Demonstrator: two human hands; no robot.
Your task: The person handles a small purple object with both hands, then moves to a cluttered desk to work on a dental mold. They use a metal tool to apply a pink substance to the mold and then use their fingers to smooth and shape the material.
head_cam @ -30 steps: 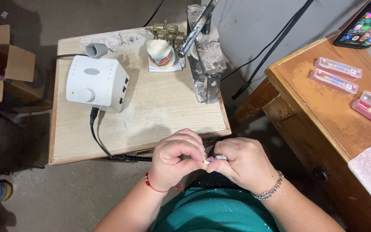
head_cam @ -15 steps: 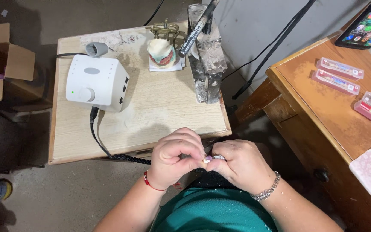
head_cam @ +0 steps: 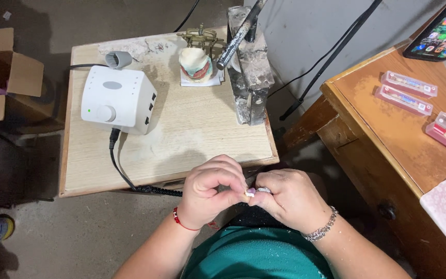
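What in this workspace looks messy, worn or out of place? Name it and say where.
White dust coats the far end of the small table and crusts the upright metal stand on it. Specks also dot the teal garment. Nothing looks tipped over or broken.

At frame centre the table (head_cam: 192,139) carries a control box (head_cam: 118,99) at its left, a dental model (head_cam: 196,64) at its far edge and a stand (head_cam: 249,77) at right, with both hands (head_cam: 213,191) meeting below its near edge, boxes (head_cam: 408,92) on the desk (head_cam: 388,134) at right.
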